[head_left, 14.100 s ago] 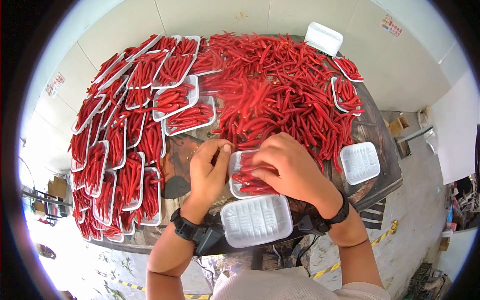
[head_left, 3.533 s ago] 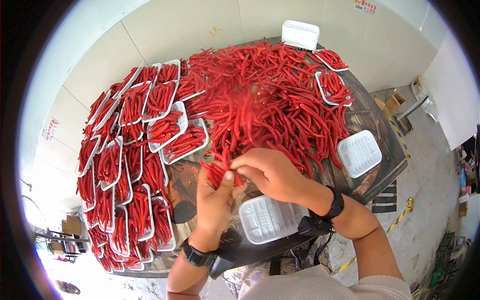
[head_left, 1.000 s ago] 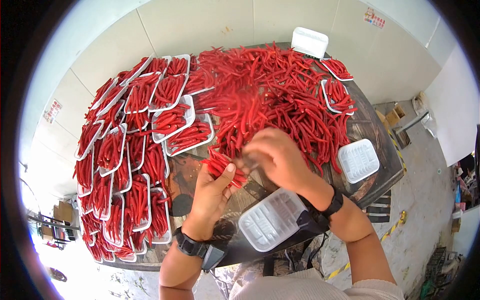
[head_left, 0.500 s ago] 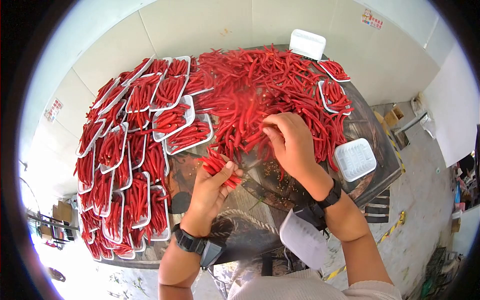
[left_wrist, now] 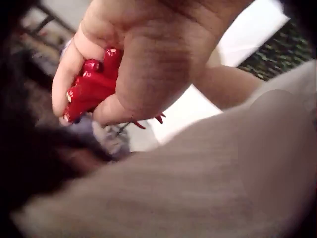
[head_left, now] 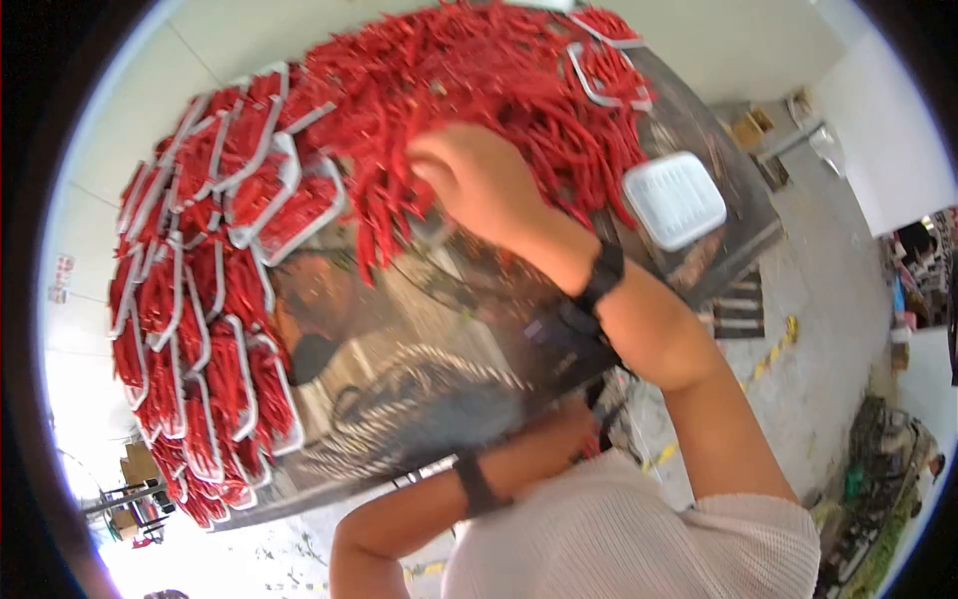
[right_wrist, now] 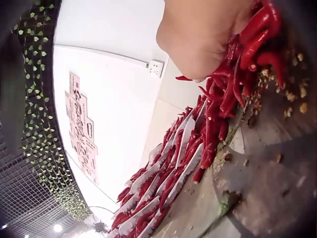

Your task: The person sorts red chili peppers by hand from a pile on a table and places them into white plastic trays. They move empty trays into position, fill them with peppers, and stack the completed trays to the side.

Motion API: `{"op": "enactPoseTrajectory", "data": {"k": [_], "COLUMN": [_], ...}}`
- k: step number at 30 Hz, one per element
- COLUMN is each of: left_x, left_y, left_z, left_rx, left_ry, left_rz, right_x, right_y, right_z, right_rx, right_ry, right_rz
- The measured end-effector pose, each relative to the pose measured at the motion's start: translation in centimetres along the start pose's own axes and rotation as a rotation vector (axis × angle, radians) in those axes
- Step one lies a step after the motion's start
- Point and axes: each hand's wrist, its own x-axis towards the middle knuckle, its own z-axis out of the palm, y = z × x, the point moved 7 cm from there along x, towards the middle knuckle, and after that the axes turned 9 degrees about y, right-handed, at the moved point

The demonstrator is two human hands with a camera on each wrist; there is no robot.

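Red chilies (left_wrist: 91, 89) are gripped in my left hand (left_wrist: 143, 64), stem ends showing between thumb and fingers. In the head view that hand (head_left: 569, 431) is low by my waist, past the table's front edge, blurred and partly hidden. My right hand (head_left: 484, 185) is over the near side of the big chili pile (head_left: 559, 130), its fingers bent. Up close in the right wrist view, the right hand (right_wrist: 203, 39) is against loose chilies (right_wrist: 230, 96); its fingertips are hidden, so whether it holds any cannot be told.
Overlapping white trays filled with chilies (head_left: 239, 384) cover the table's left side. A white tray without chilies (head_left: 676, 202) lies at the right, and two filled ones stand at the back right. Coiled rope (head_left: 374, 424) lies near the front edge of the wooden table (head_left: 439, 314).
My left hand has gone down and right toward my waist with its chilies. The tilted white tray at the front edge is out of sight. My right hand is farther left over the pile.
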Motion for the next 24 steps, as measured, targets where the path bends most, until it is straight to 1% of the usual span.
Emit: {"op": "enactPoseTrajectory", "data": {"k": [1,3,4,6,7,9,10,11,12,13,14,15,17,18,19,20,21,22,24], "left_x": [0.6,0.2,0.4,0.0,-0.2,-1.3,-1.5,-1.7,-2.1,-2.6,-2.8,-2.9,-3.2,-3.3,-3.6,-3.9,-4.0,-4.9,-6.1], "left_y": [-1.0,-5.6,-6.8,-8.5,-9.2,-11.5,-12.2,-13.5,-14.4,-14.1,-13.9,-13.7,-12.3,-11.5,-10.4,-9.1,-6.2,-4.4,-1.0], "left_z": [-1.3,1.4,2.1,2.2,2.3,1.3,1.5,1.8,2.4,2.6,2.9,2.9,2.7,2.4,2.1,1.6,0.6,-0.3,-1.8], "left_rx": [0.009,0.146,0.152,0.133,0.133,-0.48,-0.472,-0.564,-0.652,-0.708,-0.697,-0.698,-0.694,-0.669,-0.597,-0.527,-0.553,-0.537,-0.68], "left_ry": [0.074,0.178,0.17,0.233,0.217,0.462,0.444,0.378,0.314,0.35,0.333,0.381,0.451,0.442,0.425,0.414,0.442,0.461,0.359], "left_rz": [-0.078,-0.167,-0.166,-0.211,-0.217,-0.403,-0.418,-0.577,-0.736,-0.726,-0.737,-0.711,-0.684,-0.678,-0.645,-0.608,-0.565,-0.554,-0.492], "right_x": [-0.2,0.2,0.4,0.1,0.0,0.2,0.4,0.7,0.8,0.8,0.6,0.2,0.4,1.1,1.3,1.3,0.8,0.1,-1.5], "right_y": [0.1,-0.3,0.1,0.2,0.5,0.6,0.5,0.2,0.1,0.1,-0.1,-0.2,-0.2,-0.4,-0.8,-1.4,-2.0,-2.7,-3.4], "right_z": [-0.2,-0.7,-0.7,-1.0,-0.9,-1.2,-1.4,-1.9,-2.3,-2.6,-3.0,-3.2,-3.2,-4.0,-4.3,-4.6,-5.3,-5.9,-7.8], "right_rx": [-0.011,0.042,0.04,0.11,0.098,0.091,0.086,0.061,0.056,0.064,0.07,0.061,0.136,0.178,0.25,0.328,0.367,0.41,0.55], "right_ry": [-0.016,0.038,0.048,0.092,0.08,0.097,0.111,0.141,0.166,0.178,0.187,0.2,0.204,0.212,0.156,0.124,0.123,0.115,0.122], "right_rz": [0.029,-0.013,-0.009,-0.041,-0.016,0.001,-0.009,-0.051,-0.044,-0.032,-0.015,0.007,0.132,0.172,0.213,0.206,0.19,0.167,0.243]}}
